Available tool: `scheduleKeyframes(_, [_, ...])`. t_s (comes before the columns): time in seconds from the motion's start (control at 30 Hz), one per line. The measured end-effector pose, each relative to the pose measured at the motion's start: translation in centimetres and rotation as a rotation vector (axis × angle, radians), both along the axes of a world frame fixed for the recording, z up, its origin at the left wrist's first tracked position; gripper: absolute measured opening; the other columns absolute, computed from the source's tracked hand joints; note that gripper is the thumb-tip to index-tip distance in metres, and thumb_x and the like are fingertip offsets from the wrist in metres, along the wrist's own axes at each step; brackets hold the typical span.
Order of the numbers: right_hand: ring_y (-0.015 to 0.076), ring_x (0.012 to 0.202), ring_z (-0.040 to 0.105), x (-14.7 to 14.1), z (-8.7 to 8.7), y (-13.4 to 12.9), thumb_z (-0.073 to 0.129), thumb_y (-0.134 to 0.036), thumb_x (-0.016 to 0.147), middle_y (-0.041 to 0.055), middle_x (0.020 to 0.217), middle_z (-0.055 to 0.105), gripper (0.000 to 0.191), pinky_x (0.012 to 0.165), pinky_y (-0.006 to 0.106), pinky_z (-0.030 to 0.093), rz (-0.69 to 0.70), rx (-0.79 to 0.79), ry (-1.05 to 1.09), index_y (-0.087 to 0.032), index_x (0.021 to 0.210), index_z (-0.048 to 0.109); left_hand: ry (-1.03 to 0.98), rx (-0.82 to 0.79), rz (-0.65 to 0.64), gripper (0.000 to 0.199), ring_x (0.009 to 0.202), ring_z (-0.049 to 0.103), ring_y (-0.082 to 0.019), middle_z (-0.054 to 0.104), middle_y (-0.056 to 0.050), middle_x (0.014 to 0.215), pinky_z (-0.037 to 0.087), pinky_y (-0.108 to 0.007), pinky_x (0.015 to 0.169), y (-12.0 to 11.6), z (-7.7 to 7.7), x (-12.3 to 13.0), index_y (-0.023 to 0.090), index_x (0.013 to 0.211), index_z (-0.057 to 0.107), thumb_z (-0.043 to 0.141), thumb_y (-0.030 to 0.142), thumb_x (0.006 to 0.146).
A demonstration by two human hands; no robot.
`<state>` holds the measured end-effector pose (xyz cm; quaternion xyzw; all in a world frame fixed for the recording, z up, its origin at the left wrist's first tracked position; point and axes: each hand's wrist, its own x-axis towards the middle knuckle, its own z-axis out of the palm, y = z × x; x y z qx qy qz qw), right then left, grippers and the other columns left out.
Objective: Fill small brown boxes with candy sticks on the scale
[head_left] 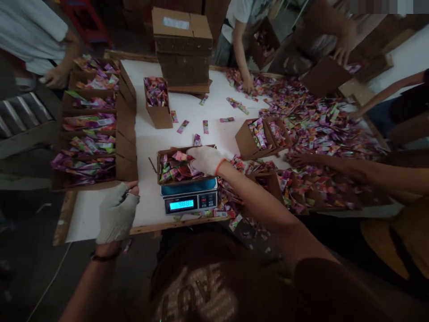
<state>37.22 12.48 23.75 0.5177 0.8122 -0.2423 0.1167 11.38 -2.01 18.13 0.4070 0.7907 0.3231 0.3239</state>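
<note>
My right hand (206, 161), in a white glove with an orange cuff, reaches into an open cardboard box (187, 182). Its fingers close on small colourful packets (179, 156) at the top of the filled box. Beneath the box is a digital scale (191, 203) with a lit blue display, its digits blurred. My left hand (117, 212), in a pale glove with bare fingertips, is curled closed over the table's near left edge, beside a row of filled boxes (127, 152). Whatever may be inside that fist is hidden.
A tall narrow box of packets (159, 117) and stacked closed cartons (184, 58) stand at the back. Two filled boxes (248, 141) are right of the scale. A large heap of loose packets (321, 116) covers the right side, where co-workers' hands (247, 84) reach in.
</note>
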Motion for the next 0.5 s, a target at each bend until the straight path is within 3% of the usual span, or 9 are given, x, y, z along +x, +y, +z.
scheduleKeyframes(0.17, [0.0203, 0.086, 0.068, 9.4, 3.8, -2.2, 0.064, -0.028, 0.100, 0.0034, 0.091, 0.076, 0.018, 0.079, 0.029, 0.053, -0.249, 0.120, 0.316, -0.019, 0.104, 0.079, -0.034, -0.043, 0.068, 0.042, 0.084, 0.069, -0.031, 0.073, -0.006, 0.085, 0.050, -0.045, 0.079, -0.9, -0.2, -0.4, 0.027, 0.103, 0.076, 0.066, 0.056, 0.074])
scheduleKeyframes(0.27, [0.0212, 0.088, 0.066, 14.6, 3.5, -2.9, 0.068, -0.032, 0.096, 0.0015, 0.087, 0.071, 0.015, 0.084, 0.032, 0.055, -0.400, 0.175, 0.394, -0.020, 0.100, 0.075, -0.045, -0.105, 0.126, 0.045, 0.084, 0.071, -0.032, 0.072, -0.006, 0.084, 0.050, -0.044, 0.073, -1.0, -0.1, -0.6, 0.027, 0.106, 0.076, 0.068, 0.056, 0.073])
scheduleKeyframes(0.37, [0.0206, 0.083, 0.067, 16.7, -0.2, -4.0, 0.071, -0.031, 0.095, 0.0012, 0.088, 0.072, 0.032, 0.079, 0.030, 0.057, -0.621, 0.025, 0.193, -0.020, 0.125, 0.072, -0.045, -0.143, 0.144, 0.047, 0.084, 0.073, -0.033, 0.072, -0.006, 0.082, 0.050, -0.043, 0.070, -0.9, 0.1, -0.5, 0.025, 0.108, 0.077, 0.068, 0.055, 0.072])
scheduleKeyframes(0.43, [0.0214, 0.075, 0.069, 16.1, -4.0, -5.7, 0.076, -0.032, 0.093, 0.0040, 0.091, 0.075, 0.059, 0.068, 0.030, 0.057, -0.728, -0.159, 0.064, -0.019, 0.149, 0.062, -0.051, -0.141, 0.146, 0.047, 0.082, 0.074, -0.032, 0.073, -0.005, 0.080, 0.052, -0.043, 0.073, -1.1, -0.1, -0.6, 0.024, 0.108, 0.077, 0.069, 0.053, 0.072])
scheduleKeyframes(0.5, [0.0237, 0.069, 0.072, 14.4, -8.0, -8.2, 0.084, -0.037, 0.088, 0.0117, 0.100, 0.080, 0.081, 0.061, 0.033, 0.058, -0.717, -0.282, -0.007, -0.016, 0.161, 0.056, -0.059, -0.140, 0.146, 0.048, 0.079, 0.073, -0.031, 0.074, -0.004, 0.078, 0.053, -0.044, 0.077, -1.6, -0.5, -0.8, 0.025, 0.109, 0.077, 0.070, 0.054, 0.072])
